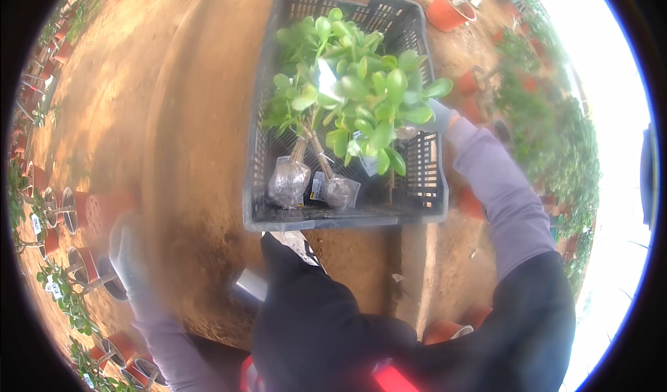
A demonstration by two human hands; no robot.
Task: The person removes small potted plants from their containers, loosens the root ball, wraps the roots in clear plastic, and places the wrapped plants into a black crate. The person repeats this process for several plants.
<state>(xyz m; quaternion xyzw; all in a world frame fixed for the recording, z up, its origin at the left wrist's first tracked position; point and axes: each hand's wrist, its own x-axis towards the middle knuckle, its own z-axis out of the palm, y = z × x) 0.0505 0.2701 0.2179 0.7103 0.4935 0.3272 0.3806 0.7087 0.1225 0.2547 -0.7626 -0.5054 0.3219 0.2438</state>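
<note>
Bare orange earth fills the view, a plant nursery seen from above through a fisheye lens, with rows of terracotta pots curving down the left rim, some holding small leafy plants on stakes. I see my left hand low on the left, in a pale grey glove and blurred by motion, hanging just beside those pots; it touches nothing I can make out, and I cannot tell how its fingers are set. Moving right, my dark trouser leg and shoe step forward at the bottom centre, just short of a dark plastic crate that sits on the ground ahead of me. Inside the crate stand several jade plants with thick glossy green leaves, their root balls wrapped in clear plastic and resting on the crate floor, probably so they travel together without pots. On the right, my right hand reaches over the crate's right wall into the foliage; leaves hide most of it, so I cannot tell whether its fingers hold a stem or just part the leaves. Beyond it, more red pots and green shrubs run along the right rim into bright glare
</note>
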